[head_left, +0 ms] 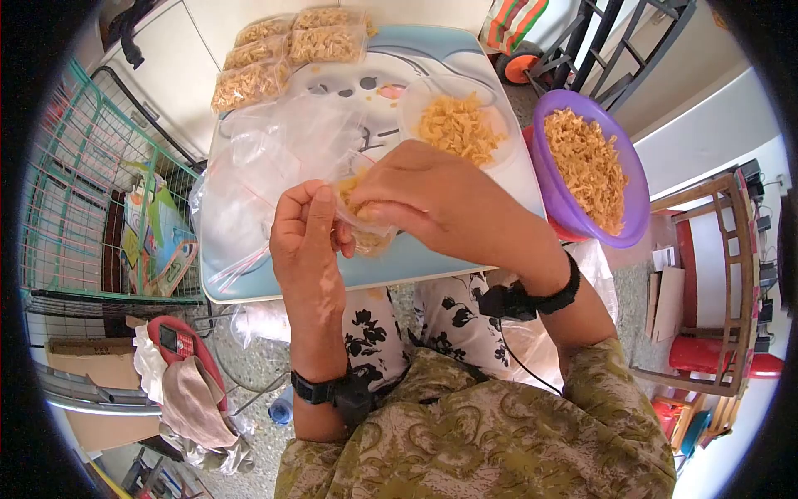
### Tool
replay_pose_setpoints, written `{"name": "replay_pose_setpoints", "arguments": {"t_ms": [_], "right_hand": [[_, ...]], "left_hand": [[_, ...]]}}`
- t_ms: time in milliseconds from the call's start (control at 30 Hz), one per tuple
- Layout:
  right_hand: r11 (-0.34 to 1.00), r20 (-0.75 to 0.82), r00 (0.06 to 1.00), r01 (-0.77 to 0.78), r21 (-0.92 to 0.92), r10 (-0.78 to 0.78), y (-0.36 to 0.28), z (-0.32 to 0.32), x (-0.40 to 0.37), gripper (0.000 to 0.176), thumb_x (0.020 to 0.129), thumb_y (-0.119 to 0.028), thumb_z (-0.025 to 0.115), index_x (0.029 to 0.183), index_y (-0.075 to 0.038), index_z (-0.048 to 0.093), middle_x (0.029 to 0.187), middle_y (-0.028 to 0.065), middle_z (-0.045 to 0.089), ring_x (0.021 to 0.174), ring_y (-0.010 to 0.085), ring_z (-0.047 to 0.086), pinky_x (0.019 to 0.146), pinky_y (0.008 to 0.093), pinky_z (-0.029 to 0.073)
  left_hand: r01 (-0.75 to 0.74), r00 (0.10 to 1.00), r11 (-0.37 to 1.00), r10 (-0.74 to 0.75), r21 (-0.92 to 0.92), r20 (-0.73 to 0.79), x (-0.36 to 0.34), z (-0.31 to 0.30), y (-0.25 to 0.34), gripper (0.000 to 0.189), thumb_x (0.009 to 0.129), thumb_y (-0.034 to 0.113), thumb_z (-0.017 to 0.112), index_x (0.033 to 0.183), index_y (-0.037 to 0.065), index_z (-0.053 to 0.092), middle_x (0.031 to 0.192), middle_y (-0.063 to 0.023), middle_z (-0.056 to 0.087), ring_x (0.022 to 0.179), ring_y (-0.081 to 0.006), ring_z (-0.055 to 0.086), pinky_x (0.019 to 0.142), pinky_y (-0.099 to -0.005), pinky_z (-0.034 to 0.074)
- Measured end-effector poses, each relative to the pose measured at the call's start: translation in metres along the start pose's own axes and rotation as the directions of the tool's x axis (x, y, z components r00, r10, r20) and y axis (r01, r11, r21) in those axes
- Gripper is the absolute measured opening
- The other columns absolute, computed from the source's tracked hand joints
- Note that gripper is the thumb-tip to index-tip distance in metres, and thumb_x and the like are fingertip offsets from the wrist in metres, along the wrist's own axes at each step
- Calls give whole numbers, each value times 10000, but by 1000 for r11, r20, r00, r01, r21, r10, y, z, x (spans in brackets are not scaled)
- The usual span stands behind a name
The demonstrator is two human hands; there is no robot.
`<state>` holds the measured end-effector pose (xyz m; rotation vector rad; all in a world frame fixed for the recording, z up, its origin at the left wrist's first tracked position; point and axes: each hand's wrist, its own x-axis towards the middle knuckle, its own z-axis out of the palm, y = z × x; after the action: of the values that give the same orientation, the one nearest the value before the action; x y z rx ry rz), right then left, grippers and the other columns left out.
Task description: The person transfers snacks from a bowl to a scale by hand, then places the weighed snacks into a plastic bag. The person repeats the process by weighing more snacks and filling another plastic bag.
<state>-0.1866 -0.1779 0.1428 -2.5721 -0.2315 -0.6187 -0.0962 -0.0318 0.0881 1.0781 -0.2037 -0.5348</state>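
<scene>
My left hand [307, 220] is closed on the rim of a small clear plastic bag [371, 243], thumb upward. Crinkled yellow dried pieces show inside the bag. The fingers of my right hand [432, 195] are bent together at the bag's mouth, with some yellow pieces at their tips. What lies under the right palm is hidden. Just beyond that hand, a whitish plate [409, 112] bears a heap of the same pieces [461, 129]. Flat clear plastic bags [262, 158] are spread on the table left of the hands.
Several filled bags [328, 43] lie at the far left of the low table [416, 266], which has a cartoon face. A purple basin [636, 179] of yellow pieces stands against its right edge. A green wire cage [71, 183] is at left; a wooden frame [727, 283] is at right.
</scene>
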Motion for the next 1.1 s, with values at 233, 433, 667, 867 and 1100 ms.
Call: {"name": "replay_pose_setpoints", "arguments": {"t_ms": [233,433,667,867,1100], "right_hand": [[924,-111,921,-381,-43,374,42,-49,-9,260,872,-233,618,1008,-22,684,1008,193,665,982,366,620,879,438,490],[847,-3,917,-369,-382,398,98,-53,-27,528,816,-259,709,1252,7,576,1095,174,649,923,298,630,834,378,500],[745,203,788,-416,-521,582,101,-42,-12,553,753,-274,720,1204,0,553,1096,228,619,1027,375,597,869,432,475],[733,112,882,-302,-609,457,114,-29,-15,356,763,-247,690,1049,-56,602,915,186,678,889,370,662,757,489,533],[789,93,894,-333,-515,438,118,-32,-17,220,772,-162,639,953,-37,624,873,189,668,874,384,639,770,465,512]], "left_hand": [[-6,1000,1000,6,-29,7,0,-2,-1,177,955,208,638,1032,57,588,693,20,532,555,-57,474,475,-209,370],[-7,1000,1000,7,-22,17,-1,-1,-3,175,957,200,633,1034,49,589,706,17,538,557,-60,481,475,-211,381],[-7,999,1000,7,-1,34,-2,1,-3,174,963,201,622,1034,45,588,718,16,542,562,-59,481,485,-211,386],[-9,999,1000,8,6,44,-1,1,-4,178,961,202,624,1040,46,589,726,17,547,574,-55,487,487,-209,396],[-7,999,1000,6,9,48,-2,1,-3,192,959,209,629,1044,43,588,731,18,552,564,-55,485,485,-210,399]]}}
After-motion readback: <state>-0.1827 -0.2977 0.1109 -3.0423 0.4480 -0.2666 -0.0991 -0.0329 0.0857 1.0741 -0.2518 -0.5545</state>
